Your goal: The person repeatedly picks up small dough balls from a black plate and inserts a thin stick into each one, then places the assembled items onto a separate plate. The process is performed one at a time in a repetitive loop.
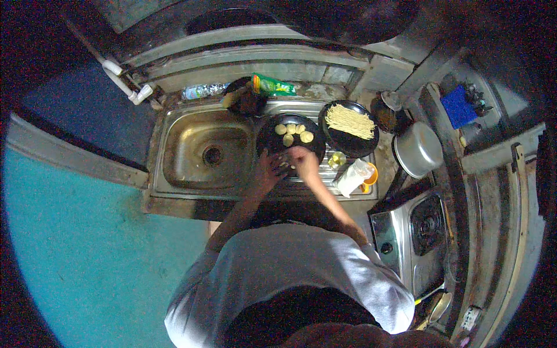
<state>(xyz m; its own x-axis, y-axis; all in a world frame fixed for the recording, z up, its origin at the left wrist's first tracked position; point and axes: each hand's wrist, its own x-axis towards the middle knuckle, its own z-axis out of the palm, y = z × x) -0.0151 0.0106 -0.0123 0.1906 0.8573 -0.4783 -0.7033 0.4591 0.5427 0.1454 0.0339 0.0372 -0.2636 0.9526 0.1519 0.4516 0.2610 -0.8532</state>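
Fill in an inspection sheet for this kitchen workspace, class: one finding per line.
Surface: steel sink unit, basin empty, drainboard crowded.
Job's things: dark plate with pale round pieces.
Clutter: dark plate of noodles, green packet, plastic bottle, white carton, metal pot.
Grippers: left hand and right hand at the plate's near rim; grip unclear.
Cables: nothing seen.
Surroundings: gas stove at right, white pipe, blue floor.
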